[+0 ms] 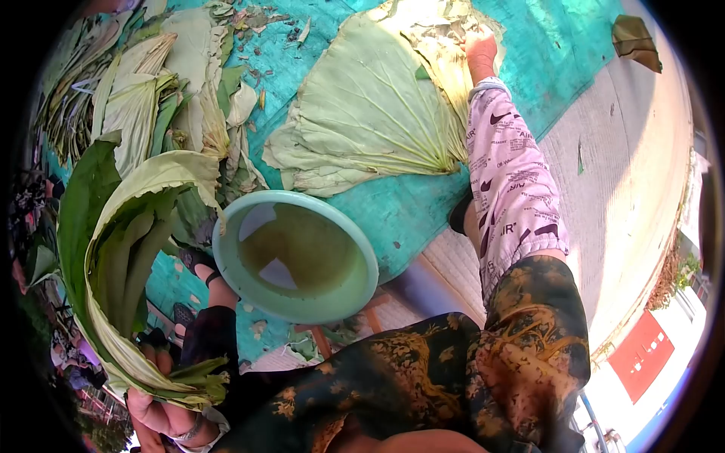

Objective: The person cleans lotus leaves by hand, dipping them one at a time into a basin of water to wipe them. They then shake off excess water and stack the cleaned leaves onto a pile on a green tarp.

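Note:
My left hand (155, 414), at the lower left, is closed round the gathered stem end of a bundle of large green leaves (124, 249). The bundle stands up and curls over, dark green outside and paler within. Far forward, my right hand (481, 51) has its fingers bent at the top edge of a big pale, fan-shaped folded leaf (370, 106) spread on the teal sheet. Whether it pinches the leaf or only presses on it, I cannot tell. Between my hands stands a pale green basin (226, 249) holding murky brownish water (302, 249).
Stacks of folded, partly dried leaves (140, 113) lie at the upper left. Leaf scraps (264, 75) litter the teal sheet (370, 219). A sandalled foot (198, 264) is left of the basin. Grooved boards (581, 181) run along the right, with a brown leaf piece (636, 41) above.

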The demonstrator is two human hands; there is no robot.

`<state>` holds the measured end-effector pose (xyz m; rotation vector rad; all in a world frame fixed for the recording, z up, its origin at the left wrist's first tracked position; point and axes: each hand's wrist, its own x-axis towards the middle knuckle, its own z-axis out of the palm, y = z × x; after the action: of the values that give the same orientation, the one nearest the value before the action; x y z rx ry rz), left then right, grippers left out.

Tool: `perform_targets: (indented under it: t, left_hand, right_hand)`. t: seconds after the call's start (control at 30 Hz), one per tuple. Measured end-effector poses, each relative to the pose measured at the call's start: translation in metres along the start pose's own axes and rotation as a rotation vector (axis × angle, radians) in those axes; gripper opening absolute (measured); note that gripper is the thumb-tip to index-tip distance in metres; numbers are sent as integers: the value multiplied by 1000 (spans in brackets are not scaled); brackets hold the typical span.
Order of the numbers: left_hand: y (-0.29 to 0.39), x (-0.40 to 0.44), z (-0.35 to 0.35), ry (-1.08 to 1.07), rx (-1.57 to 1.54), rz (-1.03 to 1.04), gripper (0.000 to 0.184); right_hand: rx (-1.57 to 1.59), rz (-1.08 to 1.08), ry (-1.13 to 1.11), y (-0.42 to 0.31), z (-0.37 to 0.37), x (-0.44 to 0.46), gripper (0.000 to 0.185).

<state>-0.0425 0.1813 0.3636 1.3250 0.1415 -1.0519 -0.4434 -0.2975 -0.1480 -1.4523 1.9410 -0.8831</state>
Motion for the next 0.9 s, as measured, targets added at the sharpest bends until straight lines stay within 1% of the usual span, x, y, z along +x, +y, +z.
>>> perform_targets:
  t: [0.03,0.07,0.17,0.2,0.3,0.33,0.43,0.47,0.53,0.6,0.63,0.67,0.7,0.77,0.83,0.9]
  left_hand:
    - [1,-1,-2,-1,-1,-5,52]
    - [2,-1,-3,-1,-2,-10,51]
    - [-1,-3,5,23,-1,-22,50]
    - [-1,-3,4,30,-5,-16,49]
    - [0,-5,-2,35,-1,5,47]
    - [2,-4,-4,28,8,9,47]
    - [2,-1,-4,13,40,22,46]
    - [1,0,-4,12,52,20,46]
    - [3,-3,-7,14,45,4,47]
    - [3,-5,-8,34,16,33,50]
    - [3,-7,-5,65,7,58,51]
    - [5,-10,-5,102,0,79,52]
    - [6,-12,-8,76,-5,85,53]
    - [5,-11,-11,25,-11,83,55]
    - [5,-8,-15,21,-5,50,53]
    - [4,-8,-15,14,1,21,50]
  right_hand:
    - [97,-56,25,2,-6,-6,31]
    - [20,-135,87,-32,-20,-32,19]
    - [-316,-410,66,-48,-16,-50,17]
    - [-466,-397,-59,-65,-20,-56,32]
    - [-578,-369,14,-76,2,-72,52]
    - [-545,-274,-112,-83,5,-77,65]
    - [-609,-320,-6,-75,21,-86,67]
    - [-669,-315,-18,-71,23,-86,69]
    - [-643,-274,-53,-67,21,-85,70]
    - [-612,-226,-87,-69,22,-78,72]
    - [-599,-154,-165,-85,13,-78,71]
    - [-525,-120,-186,-85,10,-73,69]
    - [-454,-86,-207,-82,4,-67,68]
    - [-485,-157,-139,-78,-6,-61,65]
    - [-479,-192,-97,-75,-17,-59,63]
    - [-553,-161,-71,-78,-18,-61,68]
